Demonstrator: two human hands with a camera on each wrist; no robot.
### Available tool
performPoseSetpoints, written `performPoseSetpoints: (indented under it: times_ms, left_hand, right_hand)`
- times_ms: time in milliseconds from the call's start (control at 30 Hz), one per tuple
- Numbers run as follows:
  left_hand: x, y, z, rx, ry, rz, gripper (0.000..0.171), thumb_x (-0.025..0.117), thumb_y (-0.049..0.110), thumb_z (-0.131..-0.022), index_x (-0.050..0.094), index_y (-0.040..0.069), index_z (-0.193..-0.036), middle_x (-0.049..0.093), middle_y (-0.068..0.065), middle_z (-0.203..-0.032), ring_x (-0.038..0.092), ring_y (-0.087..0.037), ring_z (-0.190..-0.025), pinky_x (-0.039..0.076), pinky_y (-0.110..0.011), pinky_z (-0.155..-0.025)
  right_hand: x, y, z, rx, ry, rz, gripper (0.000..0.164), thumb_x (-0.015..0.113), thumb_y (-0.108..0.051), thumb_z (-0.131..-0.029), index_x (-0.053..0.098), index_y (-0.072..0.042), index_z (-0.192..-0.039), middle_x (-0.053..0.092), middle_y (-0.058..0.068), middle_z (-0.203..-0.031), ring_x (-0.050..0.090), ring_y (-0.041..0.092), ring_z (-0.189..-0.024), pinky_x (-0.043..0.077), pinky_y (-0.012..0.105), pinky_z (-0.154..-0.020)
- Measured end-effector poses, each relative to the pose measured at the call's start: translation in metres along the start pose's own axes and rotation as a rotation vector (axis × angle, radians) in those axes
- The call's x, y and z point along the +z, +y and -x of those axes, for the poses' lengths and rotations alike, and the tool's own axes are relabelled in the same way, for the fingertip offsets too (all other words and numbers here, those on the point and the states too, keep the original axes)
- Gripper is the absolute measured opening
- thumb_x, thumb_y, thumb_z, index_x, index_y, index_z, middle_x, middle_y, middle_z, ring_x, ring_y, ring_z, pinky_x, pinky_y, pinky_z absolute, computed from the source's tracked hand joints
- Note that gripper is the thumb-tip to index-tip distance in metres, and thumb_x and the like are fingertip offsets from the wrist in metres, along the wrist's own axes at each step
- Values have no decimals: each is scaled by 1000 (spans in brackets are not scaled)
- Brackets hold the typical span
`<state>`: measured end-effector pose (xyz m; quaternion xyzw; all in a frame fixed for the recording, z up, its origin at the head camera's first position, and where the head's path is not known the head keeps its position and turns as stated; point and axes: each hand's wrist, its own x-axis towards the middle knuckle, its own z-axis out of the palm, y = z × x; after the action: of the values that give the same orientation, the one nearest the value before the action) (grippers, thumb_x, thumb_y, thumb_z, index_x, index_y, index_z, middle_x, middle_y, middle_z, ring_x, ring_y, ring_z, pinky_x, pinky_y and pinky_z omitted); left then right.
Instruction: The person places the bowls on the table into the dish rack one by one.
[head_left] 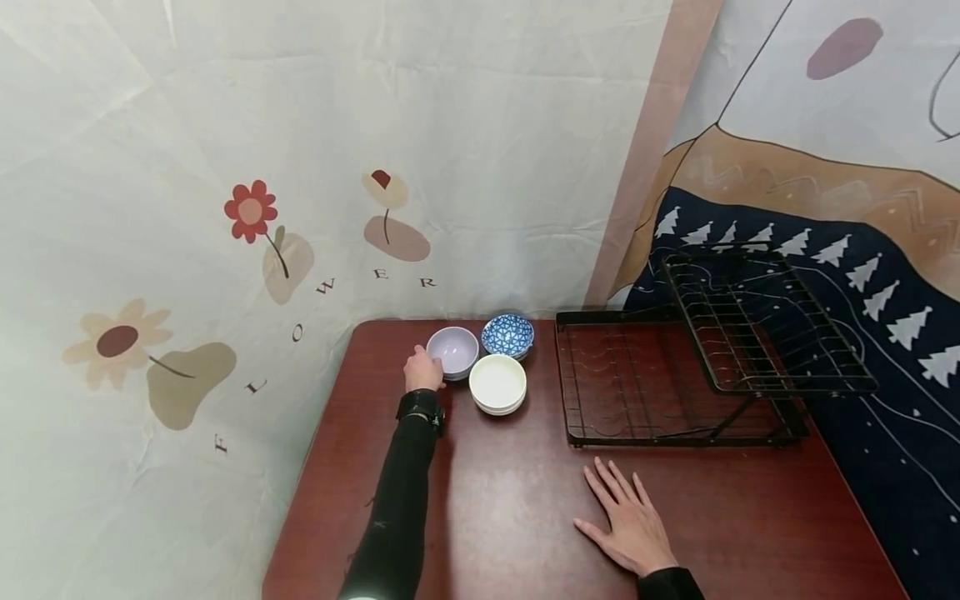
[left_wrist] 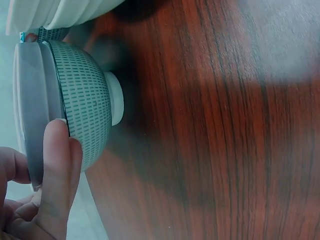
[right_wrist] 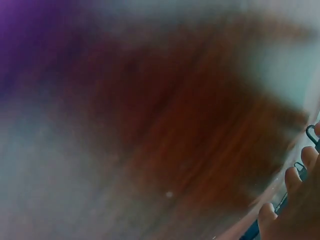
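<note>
My left hand (head_left: 423, 371) is at the left side of a stack topped by a lavender bowl (head_left: 453, 348). In the left wrist view, the thumb lies along the outside of the stack and the fingers curl at the rim, pinching the lavender bowl (left_wrist: 34, 100). Beneath it sits a bowl with a teal dash pattern (left_wrist: 85, 95) and a white foot. Stacked white bowls (head_left: 498, 383) stand to the right, with a blue-and-white patterned bowl (head_left: 507, 335) behind them. My right hand (head_left: 630, 529) rests on the table with its fingers spread, holding nothing.
A black two-tier dish rack (head_left: 675, 442) occupies the right back of the reddish-brown table (head_left: 517, 517), its upper tier (head_left: 795, 390) raised on the right. A pale cloth with flower prints (head_left: 480, 167) hangs behind the table.
</note>
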<state>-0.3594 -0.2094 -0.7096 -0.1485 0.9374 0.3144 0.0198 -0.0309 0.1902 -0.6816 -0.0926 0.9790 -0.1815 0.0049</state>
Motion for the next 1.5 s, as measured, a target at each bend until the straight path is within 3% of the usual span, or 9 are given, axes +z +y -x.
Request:
performPoseSetpoints:
  times_ms: [233, 533, 633, 767, 833, 967, 1100, 1233, 1500]
  left_hand:
    - [-1, -6, -4, 46, 52, 5, 45, 60, 23, -108, 61, -2, -145, 77, -33, -118, 78, -27, -73, 68, -42, -78]
    - [-12, -18, -1, 92, 62, 116, 39, 59, 20, -110, 62, 0, -144, 73, -38, -131, 75, -12, -53, 65, -34, -64]
    - [-36, 5, 25, 106, 85, 124, 35, 61, 17, -109, 63, 0, -139, 72, -39, -130, 77, -16, -55, 65, -36, -63]
    - [-84, 55, 87, 104, 73, 127, 30, 60, 9, -109, 63, -5, -135, 73, -40, -127, 81, -27, -64, 67, -43, -69]
    - [-97, 72, 109, 129, 73, 116, 30, 58, 8, -110, 62, -6, -135, 74, -39, -126, 82, -29, -67, 68, -43, -73]
    - [-101, 87, 128, 188, 97, 100, 31, 57, 9, -109, 62, -5, -137, 76, -36, -123, 84, -36, -82, 68, -48, -84]
    - [-100, 100, 143, 229, 106, 123, 32, 59, 8, -106, 65, -4, -135, 81, -31, -111, 85, -35, -77, 67, -52, -92]
    - [-96, 113, 157, 281, 76, 135, 31, 60, 8, -105, 66, -4, -134, 84, -23, -97, 83, -27, -64, 67, -50, -92]
    - [-82, 127, 189, 361, 8, 104, 24, 63, 6, -104, 69, 0, -126, 83, -17, -86, 82, -29, -67, 68, -48, -79]
  right_hand:
    - [-1, 1, 0, 20, 1, -12, 85, 74, -68, -96, 55, -21, -165, 47, 9, -176, 44, 40, -162, 23, 63, -136]
    - [0, 0, -3, 38, -27, -27, 83, 70, -68, -99, 54, -20, -165, 46, 10, -176, 41, 41, -164, 19, 64, -137]
    - [-1, 0, -3, 44, -22, -37, 82, 70, -67, -99, 55, -19, -165, 47, 10, -176, 42, 40, -163, 20, 64, -137]
    - [-1, 1, -2, 48, -43, -41, 83, 69, -68, -100, 54, -20, -165, 46, 9, -176, 41, 39, -164, 17, 62, -138]
    - [-1, 2, -2, 47, -55, -37, 83, 68, -68, -100, 54, -20, -166, 46, 9, -177, 40, 39, -165, 16, 62, -138]
    - [-1, 3, -2, 51, -66, -32, 83, 68, -67, -101, 54, -18, -166, 45, 10, -177, 40, 39, -165, 16, 62, -138]
    - [-3, 3, -2, 55, -72, -42, 82, 68, -67, -101, 53, -18, -166, 44, 10, -177, 39, 40, -166, 15, 63, -138]
    - [-4, 5, -2, 57, -54, -43, 82, 69, -65, -101, 53, -17, -166, 44, 11, -177, 39, 41, -165, 16, 62, -138]
    - [-2, 2, -6, 72, -87, -80, 84, 67, -67, -102, 52, -17, -167, 42, 11, -178, 36, 41, -166, 14, 63, -138]
